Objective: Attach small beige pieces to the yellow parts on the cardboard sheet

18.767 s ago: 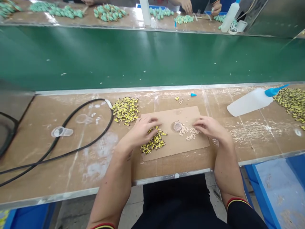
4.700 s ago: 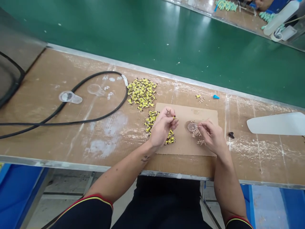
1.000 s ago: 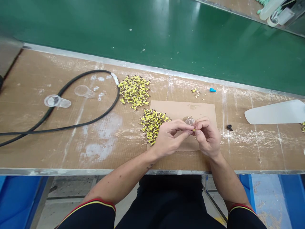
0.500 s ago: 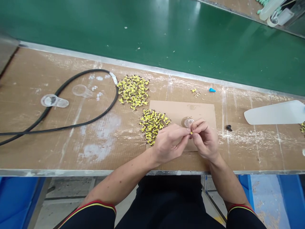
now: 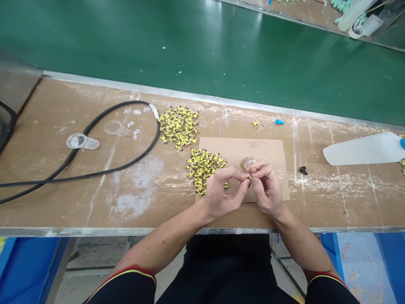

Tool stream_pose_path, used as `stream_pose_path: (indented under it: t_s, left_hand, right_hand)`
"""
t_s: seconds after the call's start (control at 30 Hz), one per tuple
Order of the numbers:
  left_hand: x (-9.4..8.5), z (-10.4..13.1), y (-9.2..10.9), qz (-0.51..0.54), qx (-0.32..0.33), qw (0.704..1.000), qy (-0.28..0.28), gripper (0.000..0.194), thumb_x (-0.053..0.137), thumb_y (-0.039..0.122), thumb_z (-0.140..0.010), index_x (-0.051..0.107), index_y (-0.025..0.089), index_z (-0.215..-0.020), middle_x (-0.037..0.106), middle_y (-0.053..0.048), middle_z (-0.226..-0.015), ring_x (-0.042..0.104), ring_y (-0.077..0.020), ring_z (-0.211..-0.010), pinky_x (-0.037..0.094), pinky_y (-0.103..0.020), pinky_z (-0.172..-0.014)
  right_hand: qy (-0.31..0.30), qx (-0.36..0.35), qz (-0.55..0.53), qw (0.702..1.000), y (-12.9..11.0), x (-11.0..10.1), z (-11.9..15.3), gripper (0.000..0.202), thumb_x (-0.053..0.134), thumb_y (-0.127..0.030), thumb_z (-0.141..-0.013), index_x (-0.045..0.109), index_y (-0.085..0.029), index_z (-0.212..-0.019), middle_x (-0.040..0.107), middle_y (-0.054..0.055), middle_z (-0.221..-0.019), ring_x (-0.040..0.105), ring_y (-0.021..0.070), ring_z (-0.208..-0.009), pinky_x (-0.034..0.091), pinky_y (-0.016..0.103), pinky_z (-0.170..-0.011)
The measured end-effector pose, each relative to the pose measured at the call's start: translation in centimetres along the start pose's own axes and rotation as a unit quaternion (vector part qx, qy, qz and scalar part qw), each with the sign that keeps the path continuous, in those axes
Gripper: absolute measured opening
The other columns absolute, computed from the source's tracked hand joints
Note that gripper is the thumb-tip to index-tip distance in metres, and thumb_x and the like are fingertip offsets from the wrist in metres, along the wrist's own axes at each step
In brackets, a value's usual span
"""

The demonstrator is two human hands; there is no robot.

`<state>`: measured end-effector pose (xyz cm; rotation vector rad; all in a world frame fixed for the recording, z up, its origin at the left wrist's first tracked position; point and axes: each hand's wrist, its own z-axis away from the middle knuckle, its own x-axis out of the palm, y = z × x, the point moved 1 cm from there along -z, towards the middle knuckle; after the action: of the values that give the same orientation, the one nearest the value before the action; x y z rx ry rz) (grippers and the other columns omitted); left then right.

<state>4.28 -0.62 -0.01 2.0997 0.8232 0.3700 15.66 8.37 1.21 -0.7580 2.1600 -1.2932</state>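
Observation:
Over a flat piece of cardboard (image 5: 234, 143), my left hand (image 5: 224, 190) and my right hand (image 5: 267, 188) meet fingertip to fingertip. Pinched between them is a tiny yellow and dark figure (image 5: 249, 177); the fingers cover most of it. Just behind the fingertips stands a small clear round container (image 5: 249, 163). A heap of small yellow figures with dark ends (image 5: 202, 166) lies left of my left hand. Beside my right hand is a little pile of tiny pale pieces (image 5: 280, 174).
A second heap of yellow figures (image 5: 179, 124) lies farther back. Left are a looped black cable (image 5: 126, 162) and clear plastic scoops (image 5: 82, 142). Rightward are a blue cap (image 5: 279, 121), a black bit (image 5: 303, 170) and a white bottle (image 5: 363, 148). A green belt (image 5: 190, 50) runs behind.
Both hands stay together on the small figure, with the fingers slightly shifted. The pale pieces beside my right hand now show. The camera view has moved a little.

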Motion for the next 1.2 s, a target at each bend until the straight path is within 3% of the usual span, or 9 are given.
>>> stream_pose_path:
  t_s: [0.2, 0.33, 0.43, 0.57, 0.7, 0.8, 0.93, 1.03, 1.2]
  left_hand:
    - [-0.8, -1.6, -0.2, -0.004, -0.012, 0.999, -0.033, 0.033, 0.074, 0.012, -0.087, 0.056, 0.022, -0.112, 0.075, 0.001, -0.087, 0.075, -0.0115, -0.074, 0.061, -0.021, -0.071]
    - [-5.2, -4.7, -3.2, -0.192, -0.035, 0.980, 0.050, 0.007, 0.069, 0.017, -0.091, 0.067, 0.020, -0.097, 0.075, -0.001, -0.087, 0.069, -0.0112, -0.073, 0.056, -0.025, -0.073]
    - [-9.5, -6.9, -6.2, -0.308, -0.106, 0.942, 0.081, 0.005, 0.066, 0.021, -0.091, 0.070, 0.018, -0.089, 0.075, -0.003, -0.084, 0.068, -0.0149, -0.075, 0.054, -0.029, -0.073]
    - [-12.7, -8.2, -8.0, -0.395, -0.097, 0.911, 0.064, 0.007, 0.068, 0.025, -0.089, 0.072, 0.020, -0.088, 0.077, -0.007, -0.097, 0.070, -0.0245, -0.099, 0.054, -0.041, -0.091]
    - [-12.4, -8.0, -5.7, -0.393, -0.009, 0.912, 0.118, 0.013, 0.060, 0.027, -0.094, 0.071, 0.021, -0.099, 0.075, -0.009, -0.107, 0.068, -0.0234, -0.105, 0.054, -0.038, -0.086]
    - [-10.4, -7.4, -4.0, -0.335, 0.020, 0.937, -0.092, 0.016, 0.061, 0.029, -0.094, 0.071, 0.020, -0.104, 0.074, -0.008, -0.106, 0.068, -0.0232, -0.103, 0.053, -0.039, -0.091]
    - [-8.0, -6.2, -3.9, -0.341, -0.022, 0.869, -0.358, 0.026, 0.062, 0.033, -0.096, 0.072, 0.021, -0.116, 0.069, -0.012, -0.126, 0.061, -0.0304, -0.120, 0.044, -0.050, -0.105]
    - [-7.2, -5.6, -4.5, -0.360, -0.055, 0.835, -0.413, 0.026, 0.057, 0.030, -0.099, 0.074, 0.021, -0.116, 0.067, -0.013, -0.128, 0.059, -0.0324, -0.122, 0.041, -0.051, -0.103]
    - [-7.0, -5.5, -5.0, -0.361, -0.069, 0.837, -0.406, 0.020, 0.054, 0.025, -0.100, 0.072, 0.019, -0.097, 0.069, -0.011, -0.121, 0.061, -0.0310, -0.117, 0.041, -0.044, -0.094]
  right_hand:
    - [0.037, 0.063, -0.022, 0.997, -0.8, -1.6, 0.0, 0.013, 0.056, -0.035, -0.099, 0.060, -0.026, -0.108, 0.061, 0.005, -0.099, 0.061, 0.0181, -0.081, 0.053, 0.034, -0.065]
    - [0.202, 0.051, -0.001, 0.978, -0.8, -4.8, -0.7, 0.023, 0.059, -0.041, -0.095, 0.064, -0.026, -0.110, 0.060, 0.005, -0.097, 0.060, 0.0179, -0.077, 0.048, 0.033, -0.061]
    - [0.245, 0.012, 0.067, 0.967, -0.1, -6.7, -1.4, 0.017, 0.060, -0.038, -0.095, 0.068, -0.022, -0.095, 0.059, 0.002, -0.083, 0.055, 0.0158, -0.067, 0.041, 0.032, -0.057]
    - [0.214, -0.007, 0.180, 0.960, 0.1, -8.5, -1.7, 0.024, 0.056, -0.039, -0.100, 0.069, -0.023, -0.088, 0.061, 0.002, -0.077, 0.056, 0.0170, -0.065, 0.040, 0.034, -0.058]
    - [0.076, 0.021, 0.324, 0.943, 0.2, -10.8, -1.6, 0.021, 0.062, -0.035, -0.097, 0.070, -0.022, -0.083, 0.067, 0.003, -0.079, 0.060, 0.0170, -0.069, 0.044, 0.033, -0.062]
    - [-0.106, 0.084, 0.351, 0.926, 0.8, -12.0, -1.4, 0.018, 0.066, -0.038, -0.095, 0.073, -0.023, -0.088, 0.070, 0.003, -0.082, 0.062, 0.0168, -0.067, 0.046, 0.032, -0.061]
    - [-0.235, 0.147, 0.337, 0.900, 1.6, -12.3, -1.3, 0.021, 0.069, -0.041, -0.092, 0.076, -0.025, -0.102, 0.075, 0.008, -0.101, 0.070, 0.0233, -0.086, 0.056, 0.040, -0.075]
    - [-0.260, 0.181, 0.352, 0.881, 1.9, -11.9, -1.4, 0.017, 0.067, -0.033, -0.093, 0.077, -0.025, -0.105, 0.075, 0.008, -0.107, 0.070, 0.0253, -0.098, 0.056, 0.043, -0.087]
    - [-0.280, 0.184, 0.349, 0.875, 1.9, -11.3, -1.6, 0.012, 0.065, -0.021, -0.093, 0.076, -0.023, -0.087, 0.074, 0.005, -0.093, 0.069, 0.0225, -0.091, 0.055, 0.040, -0.086]
